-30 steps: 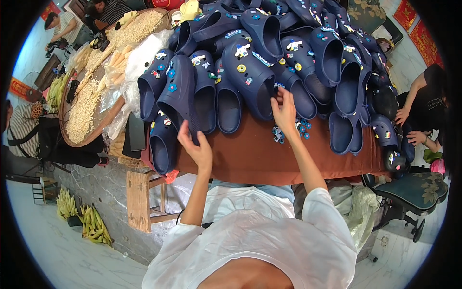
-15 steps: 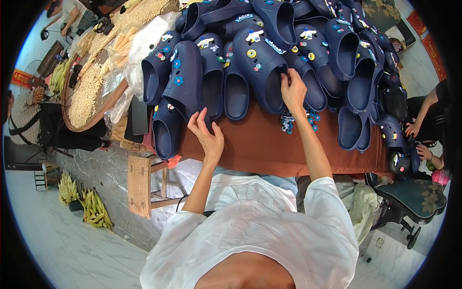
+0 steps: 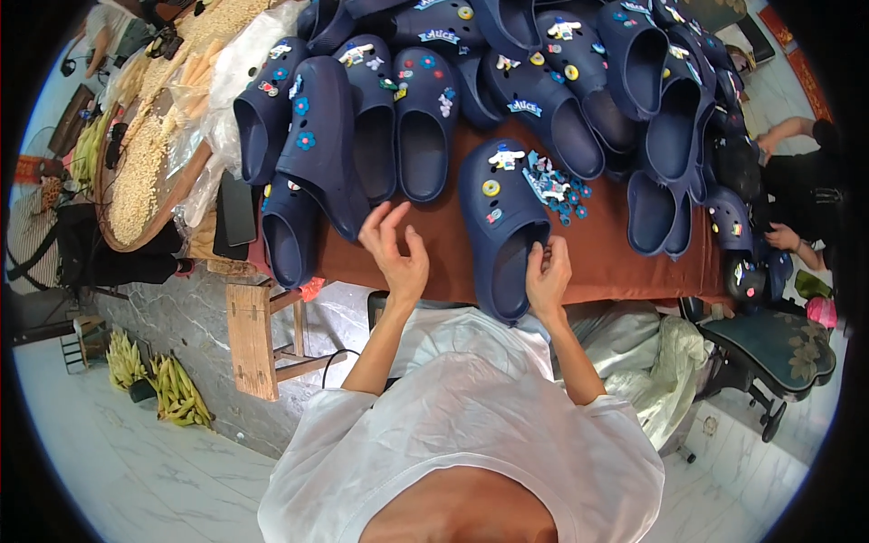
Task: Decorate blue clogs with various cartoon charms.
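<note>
Clog [image 3: 504, 226] now lies pulled out of the pile to your bench [image 3: 615, 262] edge; your right hand [image 3: 547, 276] grips its heel, left hand [image 3: 395, 249] hovers open.

Both forearms reach up toward twelve o'clock; the left hand [image 3: 395, 251] hangs open, fingers loosely spread, while the right hand [image 3: 547, 276] is curled closed.

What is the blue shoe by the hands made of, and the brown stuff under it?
The navy clog held at its heel rim by the right hand looks like soft moulded foam or rubber: matte, thick-walled, seamless. Its small charms look like coloured plastic or rubber. The brown table cover seems cloth or vinyl; its smooth, draped edge leaves that open.
</note>
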Action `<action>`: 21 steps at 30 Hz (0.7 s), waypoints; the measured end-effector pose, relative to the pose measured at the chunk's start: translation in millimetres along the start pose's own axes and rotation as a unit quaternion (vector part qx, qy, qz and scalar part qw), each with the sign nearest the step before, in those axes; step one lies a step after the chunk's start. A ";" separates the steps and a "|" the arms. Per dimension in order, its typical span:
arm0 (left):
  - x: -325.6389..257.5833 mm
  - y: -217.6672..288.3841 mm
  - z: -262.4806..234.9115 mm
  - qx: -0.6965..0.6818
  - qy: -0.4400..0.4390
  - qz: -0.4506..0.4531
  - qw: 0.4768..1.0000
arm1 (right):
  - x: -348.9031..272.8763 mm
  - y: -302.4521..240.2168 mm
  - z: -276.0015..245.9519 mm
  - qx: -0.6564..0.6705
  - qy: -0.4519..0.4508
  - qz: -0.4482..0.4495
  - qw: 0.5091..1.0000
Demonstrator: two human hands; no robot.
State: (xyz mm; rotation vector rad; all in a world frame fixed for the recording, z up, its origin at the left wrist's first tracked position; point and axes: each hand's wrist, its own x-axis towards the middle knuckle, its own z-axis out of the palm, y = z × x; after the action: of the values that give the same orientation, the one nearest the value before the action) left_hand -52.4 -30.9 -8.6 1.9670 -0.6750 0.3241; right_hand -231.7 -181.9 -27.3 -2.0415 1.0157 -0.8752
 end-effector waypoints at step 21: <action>17.9 32.1 62.9 -0.069 -0.236 0.023 0.969 | 41.0 -7.2 6.9 0.174 -0.127 0.125 0.968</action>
State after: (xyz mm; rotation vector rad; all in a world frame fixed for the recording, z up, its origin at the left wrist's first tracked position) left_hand -60.3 -103.2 -6.1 1.9070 -1.0179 -0.1709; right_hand -204.3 -211.2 -14.6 -1.6372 0.8829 -0.5929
